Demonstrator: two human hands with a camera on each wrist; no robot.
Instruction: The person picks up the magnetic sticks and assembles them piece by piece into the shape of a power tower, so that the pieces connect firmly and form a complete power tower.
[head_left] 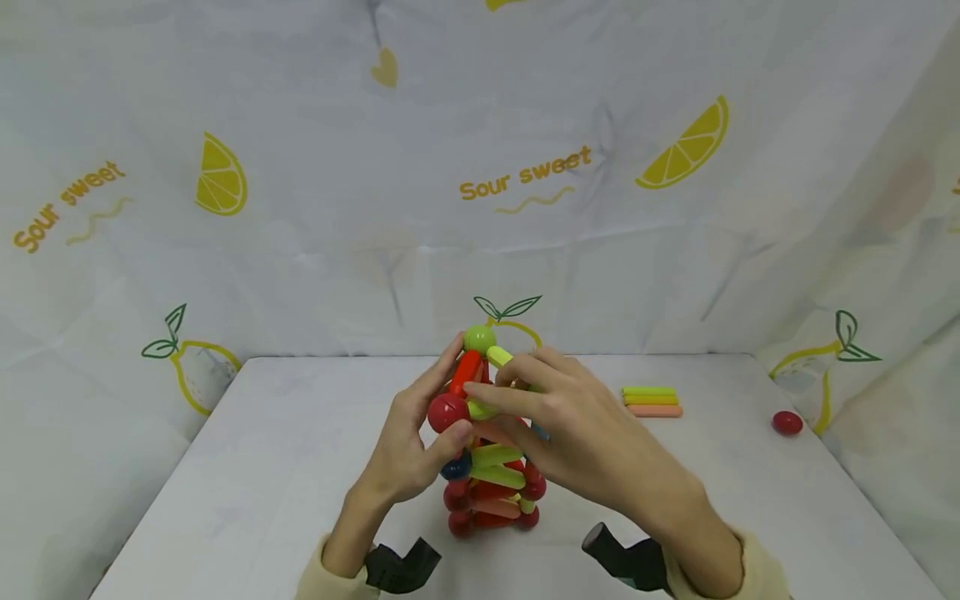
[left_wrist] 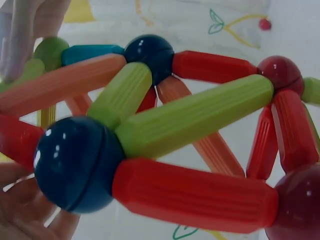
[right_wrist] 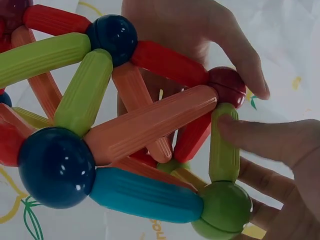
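A tower of ribbed building sticks and balls (head_left: 495, 479) stands upright on the table in the head view, red, dark blue, green and orange. My left hand (head_left: 408, 437) grips its upper left side, the thumb by a red ball (head_left: 447, 413) and the fingers reaching up beside the green top ball (head_left: 480, 339). From the right, my right hand (head_left: 570, 417) pinches a light green stick (right_wrist: 225, 142) that joins a red ball (right_wrist: 227, 87) to a green ball (right_wrist: 222, 210). Dark blue balls (left_wrist: 80, 165) and a blue stick (right_wrist: 147, 195) show close up in the wrist views.
To the right on the white table (head_left: 300, 467) lie several loose sticks side by side, light green, yellow and orange (head_left: 652, 411). Nearer the right edge is a loose red ball (head_left: 787, 423). A lemon-printed curtain (head_left: 337, 250) hangs behind the table.
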